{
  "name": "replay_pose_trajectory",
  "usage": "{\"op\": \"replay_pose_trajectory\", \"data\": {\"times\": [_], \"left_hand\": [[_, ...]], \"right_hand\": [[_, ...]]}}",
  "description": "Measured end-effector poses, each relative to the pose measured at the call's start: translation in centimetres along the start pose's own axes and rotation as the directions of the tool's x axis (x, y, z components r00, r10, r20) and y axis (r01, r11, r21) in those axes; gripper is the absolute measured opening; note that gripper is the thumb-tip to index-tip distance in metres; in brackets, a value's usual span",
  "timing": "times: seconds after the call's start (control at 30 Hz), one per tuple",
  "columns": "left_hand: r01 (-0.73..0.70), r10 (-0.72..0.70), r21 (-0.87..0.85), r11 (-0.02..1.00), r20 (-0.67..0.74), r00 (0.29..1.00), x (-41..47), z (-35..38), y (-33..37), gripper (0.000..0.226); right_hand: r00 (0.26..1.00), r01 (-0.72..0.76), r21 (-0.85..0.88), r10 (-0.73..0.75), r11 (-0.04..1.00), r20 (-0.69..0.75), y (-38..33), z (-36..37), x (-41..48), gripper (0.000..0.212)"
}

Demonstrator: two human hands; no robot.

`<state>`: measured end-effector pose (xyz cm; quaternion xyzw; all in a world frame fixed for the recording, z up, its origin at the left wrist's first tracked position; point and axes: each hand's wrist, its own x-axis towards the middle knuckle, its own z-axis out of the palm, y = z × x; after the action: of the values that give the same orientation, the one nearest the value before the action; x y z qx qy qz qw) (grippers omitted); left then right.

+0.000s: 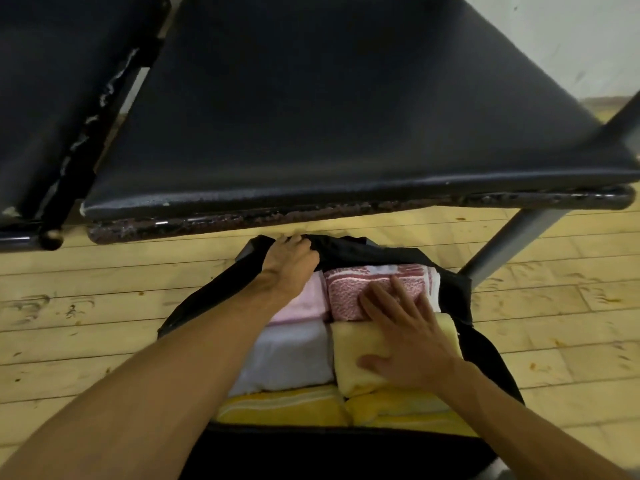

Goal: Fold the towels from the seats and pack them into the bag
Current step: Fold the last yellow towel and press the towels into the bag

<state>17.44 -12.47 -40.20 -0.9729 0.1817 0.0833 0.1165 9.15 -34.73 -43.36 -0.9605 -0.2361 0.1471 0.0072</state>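
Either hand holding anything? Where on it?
Left hand grips the black bag by its far rim. Right hand holds nothing, pressing flat on the packed towels.

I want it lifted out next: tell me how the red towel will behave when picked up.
The red towel will likely sag and unfold, being soft folded cloth. Probably light, not fragile. Packed tight against the pink towel and bag, it may drag on them.

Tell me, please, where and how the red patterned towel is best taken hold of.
Probably grip the red towel at its far striped end, from above: the pink towel crowds its left side, the cream towel its near side, and the right hand lies flat over that near part.
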Motion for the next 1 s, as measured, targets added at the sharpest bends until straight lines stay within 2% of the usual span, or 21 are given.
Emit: {"op": "replay_pose_trajectory", "data": {"times": [0.07,0.1,0.17,0.23,0.4,0.6,0.67,0.73,0.8,0.87,0.93,1.0], "left_hand": [[0.008,-0.009,-0.1,0.995,-0.012,1.0,0.7,0.0,-0.2,0.02],[0.053,-0.064,-0.205,0.977,-0.049,0.997,1.0,0.1,-0.3,0.02],[0.178,-0.251,-0.428,0.886,-0.12,0.961,1.3,0.1,-0.6,0.025],[0.227,-0.392,-0.576,0.786,-0.179,0.902,1.1,0.0,-0.8,0.026],[0.029,-0.495,-0.792,0.61,-0.353,0.794,-1.0,-1.8,0.3,0.019],[-0.133,-0.481,-0.876,0.463,-0.375,0.793,-4.4,-4.3,2.2,0.011],[-0.15,-0.415,-0.847,0.509,-0.395,0.82,-5.4,-4.0,2.3,0.01],[-0.108,-0.268,-0.776,0.622,-0.34,0.901,-6.0,-3.6,1.8,0.011],[0.005,-0.099,-0.648,0.762,-0.109,0.989,-6.2,-3.5,1.5,0.015],[0.062,-0.037,-0.498,0.865,0.06,0.998,-6.1,-3.4,2.0,0.018],[0.047,-0.034,-0.426,0.904,0.037,0.999,-5.5,-3.2,3.1,0.028],[-0.02,-0.01,-0.378,0.925,-0.075,0.997,-4.4,-2.7,4.2,0.043]], "right_hand": [[0.996,-0.016,0.057,0.011,0.998,0.093,-0.2,0.2,0.0,0.112],[0.992,-0.023,0.049,0.017,0.999,0.126,-0.4,0.4,0.1,0.112],[0.986,-0.022,0.035,0.016,0.999,0.164,-0.6,0.7,0.4,0.11],[0.985,-0.023,0.043,0.016,0.999,0.171,-0.7,0.7,0.8,0.112],[0.985,-0.033,0.062,0.022,0.998,0.171,-0.9,0.7,1.8,0.12],[0.977,-0.084,0.092,0.064,0.992,0.204,-1.3,0.6,2.8,0.124],[0.976,-0.093,0.097,0.071,0.991,0.207,-1.3,0.5,3.0,0.124],[0.972,-0.115,0.134,0.083,0.984,0.221,-1.3,0.7,2.8,0.119],[0.968,-0.133,0.165,0.092,0.977,0.235,-1.3,0.9,2.2,0.11],[0.986,-0.091,0.162,0.067,0.983,0.153,-1.4,1.1,1.0,0.098],[0.997,-0.017,0.161,0.005,0.987,0.075,-1.2,0.8,-0.4,0.085],[0.997,0.065,0.199,-0.071,0.978,0.025,-0.5,0.6,-1.8,0.068]]}}
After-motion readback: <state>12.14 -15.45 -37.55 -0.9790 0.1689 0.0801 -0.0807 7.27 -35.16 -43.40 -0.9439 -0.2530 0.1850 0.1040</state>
